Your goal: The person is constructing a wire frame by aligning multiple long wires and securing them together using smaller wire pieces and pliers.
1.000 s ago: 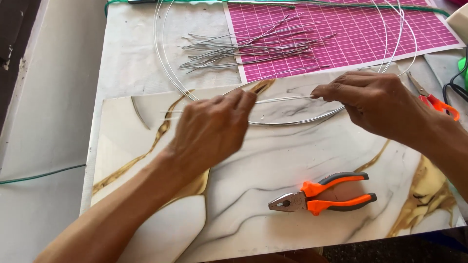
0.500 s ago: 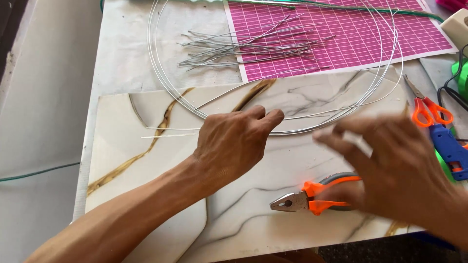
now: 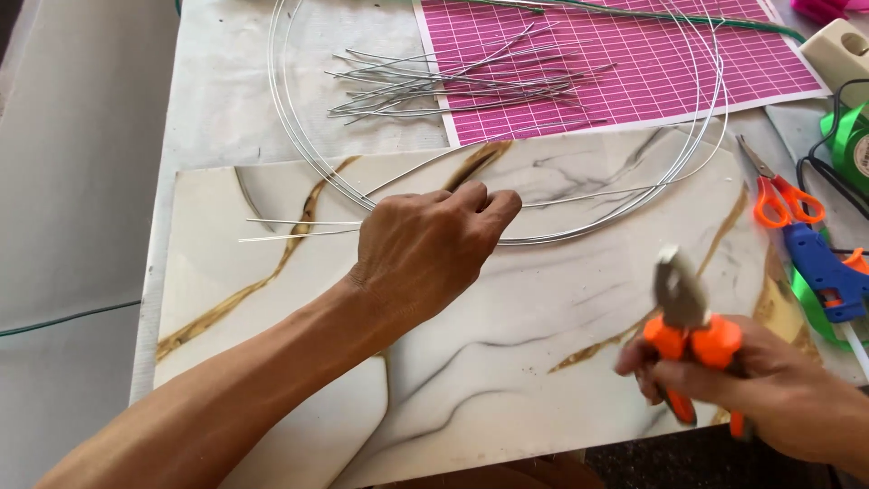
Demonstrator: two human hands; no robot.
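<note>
- Pinching the wire hoop (image 3: 299, 154) at its lower arc, left hand (image 3: 425, 249) lies knuckles-up on the marble-pattern board (image 3: 272, 362), fingers (image 3: 489, 201) curled narrow and closed on the wire.
- Hoop is several thin silver loops, lying flat, spanning from the board up across the pink grid mat (image 3: 634, 63); bottom of the ring sits under the left hand.
- Two straight wire ends (image 3: 299, 228) stick out to the left of the left hand, resting on the board, nearly level.
- Right hand (image 3: 760, 385) at lower right, raised off the board, fingers wrapped round the orange grips of the pliers (image 3: 683, 317); grey nose points up and slightly left, a bit blurred, can't tell if the nose is parted.
- Pliers well apart from the hoop and from the left hand.
- Bundle of short cut wire pieces (image 3: 453, 81) lies half on the pink mat, half on the grey desk (image 3: 217, 91), inside the ring.
- Orange-handled scissors (image 3: 778, 195) lie on the desk at right of the board, just outside the hoop.
- Blue glue gun (image 3: 828, 272) just below the scissors, with green ribbon (image 3: 846, 136) near the right edge.
- Green wire (image 3: 63, 319) runs across the pale floor at left.
</note>
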